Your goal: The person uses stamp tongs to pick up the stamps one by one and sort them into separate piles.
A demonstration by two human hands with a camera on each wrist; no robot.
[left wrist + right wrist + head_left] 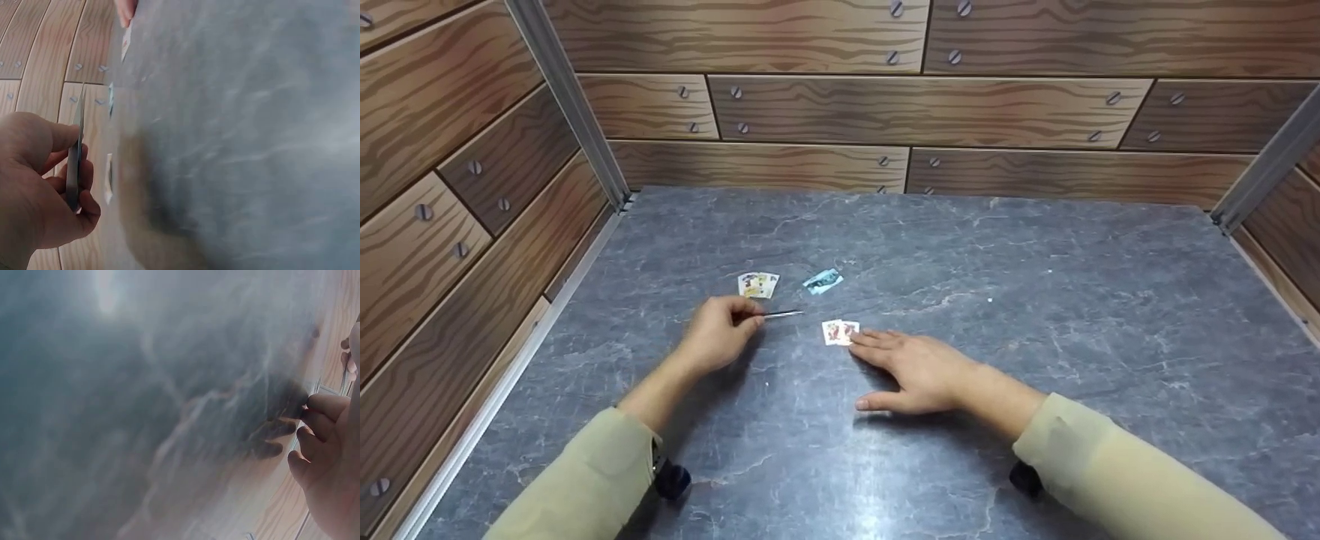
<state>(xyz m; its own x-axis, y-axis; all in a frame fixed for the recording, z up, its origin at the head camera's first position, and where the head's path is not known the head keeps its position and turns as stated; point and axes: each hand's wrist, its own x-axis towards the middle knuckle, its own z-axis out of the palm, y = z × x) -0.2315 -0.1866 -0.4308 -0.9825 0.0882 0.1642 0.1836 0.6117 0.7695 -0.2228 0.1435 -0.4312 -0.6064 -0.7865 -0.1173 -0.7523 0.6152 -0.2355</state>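
Note:
My left hand (716,334) pinches a pair of slim metal tweezers (73,169), whose tips point to the right in the head view, above the table. Flat and with straight fingers, my right hand (926,373) touches the right edge of a small overlapping group of white cards (832,332) with red figures. Beyond the left hand lies a fanned group of small cards (757,285) with yellow figures. To its right is a small group of blue cards (823,281). Nothing shows between the tweezer tips.
The cards lie on a grey marbled table (1035,337). Wood-patterned panels (810,112) wall it at the back and sides, with metal corner posts (577,105). A tiny white speck (990,300) lies right of the cards. Dark wrist devices (672,480) sit below the sleeves.

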